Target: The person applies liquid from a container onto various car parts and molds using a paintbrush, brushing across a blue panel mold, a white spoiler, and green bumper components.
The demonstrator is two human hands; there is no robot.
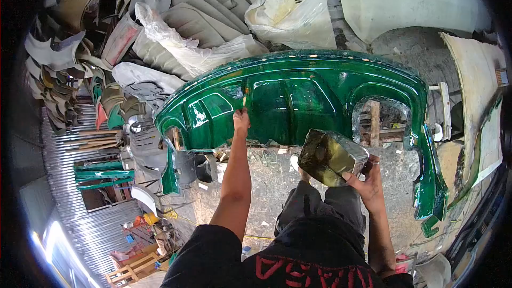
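Observation:
My left hand is closed around the handle of a small paintbrush. The brush points away from me, over the glossy green molded panel. Its tip is close to a raised rib, beside a paler patch; I cannot tell whether the bristles touch. My right hand grips a square-sided metal can by its side and lower edge. The can is tilted, showing a yellowish, shiny inside. The panel is long and curved, with a wheel-arch-like cutout on its right.
Stacked grey molded parts and plastic-wrapped pieces lie beyond the panel. A large pale sheet stands at the back right. Corrugated metal lines the left. Debris marks the floor. A wooden pallet sits lower left.

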